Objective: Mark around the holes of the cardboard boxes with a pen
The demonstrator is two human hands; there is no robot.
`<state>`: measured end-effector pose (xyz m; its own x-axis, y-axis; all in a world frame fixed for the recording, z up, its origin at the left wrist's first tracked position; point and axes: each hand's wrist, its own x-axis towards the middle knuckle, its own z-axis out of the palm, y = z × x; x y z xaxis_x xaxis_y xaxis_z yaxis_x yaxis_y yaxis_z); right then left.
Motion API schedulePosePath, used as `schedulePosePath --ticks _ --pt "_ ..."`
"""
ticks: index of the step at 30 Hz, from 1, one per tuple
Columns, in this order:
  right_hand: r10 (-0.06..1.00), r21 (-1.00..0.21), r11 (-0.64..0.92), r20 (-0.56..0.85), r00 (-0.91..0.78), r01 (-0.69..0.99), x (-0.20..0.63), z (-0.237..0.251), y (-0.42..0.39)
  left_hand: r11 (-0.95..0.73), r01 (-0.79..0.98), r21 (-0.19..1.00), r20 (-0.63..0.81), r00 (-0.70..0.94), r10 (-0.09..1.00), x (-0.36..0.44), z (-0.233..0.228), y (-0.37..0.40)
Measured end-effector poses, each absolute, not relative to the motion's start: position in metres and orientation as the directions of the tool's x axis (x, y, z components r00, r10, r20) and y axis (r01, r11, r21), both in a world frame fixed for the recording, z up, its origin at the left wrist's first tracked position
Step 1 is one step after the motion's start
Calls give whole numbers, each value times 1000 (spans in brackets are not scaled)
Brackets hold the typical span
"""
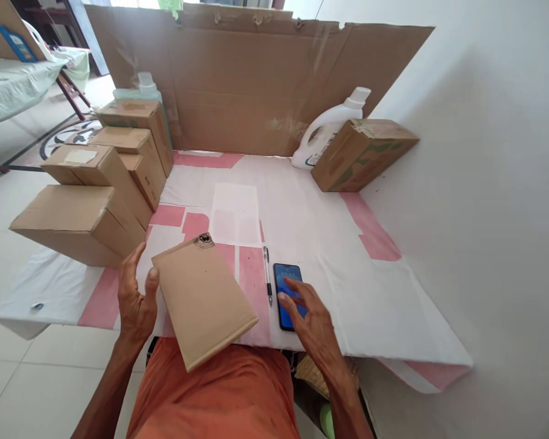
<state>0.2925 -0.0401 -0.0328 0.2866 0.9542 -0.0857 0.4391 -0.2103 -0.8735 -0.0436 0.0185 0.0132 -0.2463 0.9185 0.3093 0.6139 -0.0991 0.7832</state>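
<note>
No text can be read. The phone (287, 296) screen shows pale digits too blurred to make out; the bottle (326, 131) label and the round black stamp on the flat box (204, 299) are likewise illegible.

The flat box (204, 300) near the left is plain tan with a small black mark at its far corner, and the phone (287, 292) beside it shows a blue screen. The cloth (311, 225) underneath is white with pink patches; the far jug (329, 131) is white.
</note>
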Motion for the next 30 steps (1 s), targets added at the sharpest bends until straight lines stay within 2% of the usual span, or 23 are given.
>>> schedulePosePath --ticks 2,3,5,7,12,17,21,25,27,30 --pt "989 -968 -145 -147 5 203 269 -32 -44 5 427 904 162 -355 921 -47 -6 4" --pt "979 -985 -139 -152 -134 103 256 -32 -47 48 325 944 71 -343 936 -46 -15 -5" --pt "940 -988 -149 -153 -304 37 232 -29 -52 121 169 978 -82 -221 972 -40 -26 -22" --pt "925 -984 -153 -174 -337 90 215 -20 -56 191 87 978 -179 -128 975 -32 -26 -36" --pt "960 -983 -70 -113 -258 171 212 31 -51 344 6 939 -343 -88 935 -39 18 -45" --pt "995 -973 42 21 -93 228 221 81 -24 297 79 952 -298 3 954 -62 56 -37" --pt "998 -978 61 58 -22 200 217 85 6 243 154 958 -242 -21 970 -58 54 -26" --pt "983 -994 95 85 -165 52 207 62 32 291 245 925 -245 -200 949 -53 29 -6" --pt "969 -993 100 83 -234 59 200 45 41 236 190 953 -203 -179 963 -52 15 6" --pt "975 -988 87 58 -215 130 189 20 51 216 112 970 -206 -92 974 -47 -3 27"
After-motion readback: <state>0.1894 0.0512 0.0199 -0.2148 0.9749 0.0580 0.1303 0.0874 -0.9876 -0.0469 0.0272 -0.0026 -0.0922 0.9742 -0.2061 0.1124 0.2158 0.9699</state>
